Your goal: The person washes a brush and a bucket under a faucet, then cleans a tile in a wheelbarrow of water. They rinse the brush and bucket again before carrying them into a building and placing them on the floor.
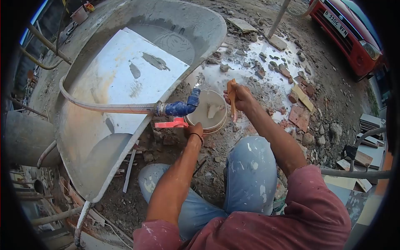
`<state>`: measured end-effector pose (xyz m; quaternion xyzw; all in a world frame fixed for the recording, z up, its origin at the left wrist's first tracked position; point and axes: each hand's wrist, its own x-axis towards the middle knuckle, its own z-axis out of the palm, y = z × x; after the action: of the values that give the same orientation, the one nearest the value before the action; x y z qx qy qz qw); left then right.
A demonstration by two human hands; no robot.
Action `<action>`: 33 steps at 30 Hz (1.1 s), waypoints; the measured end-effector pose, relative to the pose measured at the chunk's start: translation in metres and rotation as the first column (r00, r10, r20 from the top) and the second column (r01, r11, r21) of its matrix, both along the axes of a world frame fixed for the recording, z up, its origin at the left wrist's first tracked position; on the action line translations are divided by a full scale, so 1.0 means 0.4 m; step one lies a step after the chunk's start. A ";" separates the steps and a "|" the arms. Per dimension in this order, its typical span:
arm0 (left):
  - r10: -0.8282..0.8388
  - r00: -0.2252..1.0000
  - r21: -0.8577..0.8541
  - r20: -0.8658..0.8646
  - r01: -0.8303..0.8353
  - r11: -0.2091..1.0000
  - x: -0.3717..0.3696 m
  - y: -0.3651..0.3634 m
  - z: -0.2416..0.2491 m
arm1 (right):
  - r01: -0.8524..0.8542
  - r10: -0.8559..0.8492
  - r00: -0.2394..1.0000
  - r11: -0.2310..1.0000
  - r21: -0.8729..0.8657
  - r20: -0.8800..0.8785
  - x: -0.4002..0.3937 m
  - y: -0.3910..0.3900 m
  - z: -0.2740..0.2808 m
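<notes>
Bucket, white and holding grey slurry, stands on rubble-strewn ground beside the wheelbarrow. Left hand is clamped on its near rim; right hand, just beyond its right edge, is closed around a wooden-handled tool. Blue hose nozzle overhangs the bucket's left rim.

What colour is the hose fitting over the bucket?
Blue hose fitting, seen in the head view.

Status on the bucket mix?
Done: bucket already holds pale wet mix; hose nozzle sits at its rim. In hand: left hand steadies the rim, right hand holds a wooden tool above it. Left: lumps show in the mix; wheelbarrow holds only smears.
</notes>
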<state>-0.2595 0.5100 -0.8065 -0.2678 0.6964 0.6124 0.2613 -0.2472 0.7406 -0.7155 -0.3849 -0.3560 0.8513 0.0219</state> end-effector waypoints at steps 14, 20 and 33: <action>-0.248 0.886 -0.058 0.392 0.293 0.954 0.104 -0.735 0.366 | -0.112 0.089 0.992 0.949 -0.296 -0.091 -0.197 -0.175 -0.271; 0.026 0.947 -0.089 0.319 0.003 0.996 0.339 -1.051 0.411 | -0.152 0.070 0.975 0.902 -0.404 -0.211 -0.223 -0.120 -0.407; 0.645 0.724 0.006 0.245 -0.666 0.746 0.797 -1.246 0.092 | -0.144 0.045 0.975 0.877 -0.459 -0.219 -0.165 -0.164 -0.347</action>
<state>0.0591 0.0116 -0.7696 -0.5520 0.4928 0.6622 0.1179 -0.3133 0.6749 -0.8542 -0.2724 -0.1524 0.9468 -0.0784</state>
